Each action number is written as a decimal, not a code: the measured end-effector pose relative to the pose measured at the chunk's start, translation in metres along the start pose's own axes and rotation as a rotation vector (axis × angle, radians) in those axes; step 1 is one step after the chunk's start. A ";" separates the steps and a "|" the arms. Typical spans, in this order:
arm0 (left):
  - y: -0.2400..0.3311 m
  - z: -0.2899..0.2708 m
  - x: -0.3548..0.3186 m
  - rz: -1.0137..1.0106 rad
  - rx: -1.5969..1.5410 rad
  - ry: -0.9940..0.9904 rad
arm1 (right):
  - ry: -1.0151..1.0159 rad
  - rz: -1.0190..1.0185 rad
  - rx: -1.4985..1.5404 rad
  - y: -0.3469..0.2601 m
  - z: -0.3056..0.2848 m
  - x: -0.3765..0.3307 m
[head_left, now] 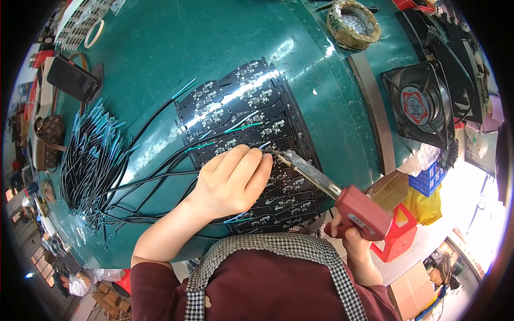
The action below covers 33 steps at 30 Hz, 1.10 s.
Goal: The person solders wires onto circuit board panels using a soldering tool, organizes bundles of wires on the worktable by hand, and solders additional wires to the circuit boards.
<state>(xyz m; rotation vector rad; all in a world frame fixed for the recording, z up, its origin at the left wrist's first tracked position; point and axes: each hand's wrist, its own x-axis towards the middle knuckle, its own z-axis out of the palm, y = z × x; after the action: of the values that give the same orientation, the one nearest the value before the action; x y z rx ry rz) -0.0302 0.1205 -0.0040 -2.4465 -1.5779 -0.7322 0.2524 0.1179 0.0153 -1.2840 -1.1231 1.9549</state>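
Note:
A black panel of joined circuit boards [249, 93] lies on the green table, with several thin black cables across it. Over its middle, my left hand [231, 179] is closed in a pinch on a cable, whose thin blue-white wire end [264, 145] shows just past the fingertips. My right hand [353, 243] grips the handle of a red soldering gun [363, 213] from the right. The gun's metal tip reaches the board close beside my left fingertips; whether it touches the wire I cannot tell. Left of the panel lies a big bundle of black cables [88, 171] with stripped blue ends.
A phone on a stand [72, 77] and a brown patterned bag [49, 143] sit at the left of the green table [155, 43]. At the far right are a crusted round pot [353, 27], a metal bar [373, 112] and a black fan [417, 104]. A red stool [397, 235] stands below.

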 end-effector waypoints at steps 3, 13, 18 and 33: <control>0.000 0.002 0.000 0.012 0.003 0.018 | -0.034 -0.075 0.029 0.010 -0.009 -0.003; -0.002 0.001 0.000 0.000 -0.014 0.002 | -0.039 -0.079 0.105 0.004 0.001 -0.004; 0.000 -0.012 -0.005 -0.032 -0.012 -0.051 | 0.054 -0.058 0.045 0.005 0.005 -0.006; -0.077 -0.098 -0.102 -0.959 0.407 -0.203 | 0.137 -0.253 -0.124 0.014 0.004 -0.004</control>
<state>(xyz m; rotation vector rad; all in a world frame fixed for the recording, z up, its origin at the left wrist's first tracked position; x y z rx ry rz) -0.1638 0.0343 0.0225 -1.4306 -2.6644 -0.1863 0.2505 0.1060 0.0056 -1.2498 -1.2859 1.6116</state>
